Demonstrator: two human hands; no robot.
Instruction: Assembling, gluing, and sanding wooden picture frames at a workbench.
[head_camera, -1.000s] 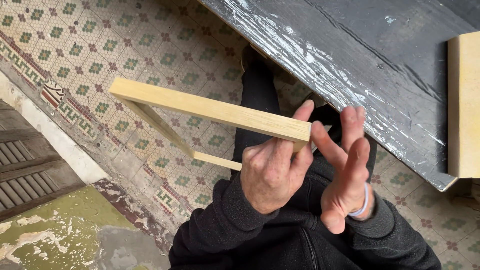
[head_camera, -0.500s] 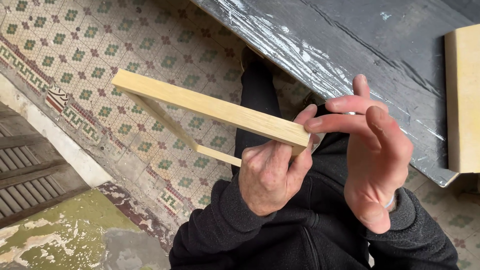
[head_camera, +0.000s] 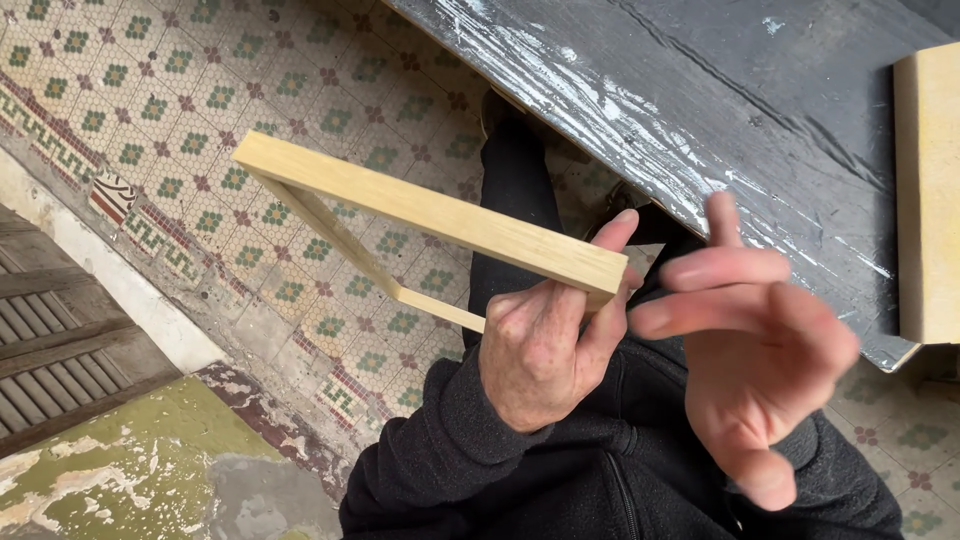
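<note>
Hands at a pale wooden frame, seen from the head camera. Left hand is clamped on one corner of the frame, thumb up against the end of the near rail, holding it level above the patterned tile floor. Right hand – pressed edge-on beside the frame's end a second ago – has come off the wood and now hangs open and blurred just beside that corner, fingers spread, gripping nothing; the frame thus rests in the left hand alone. Ahead lies a dark, paint-scuffed worktop carrying a second pale wooden piece at its right edge – well apart from both hands. Nothing stands between hands and frame.
</note>
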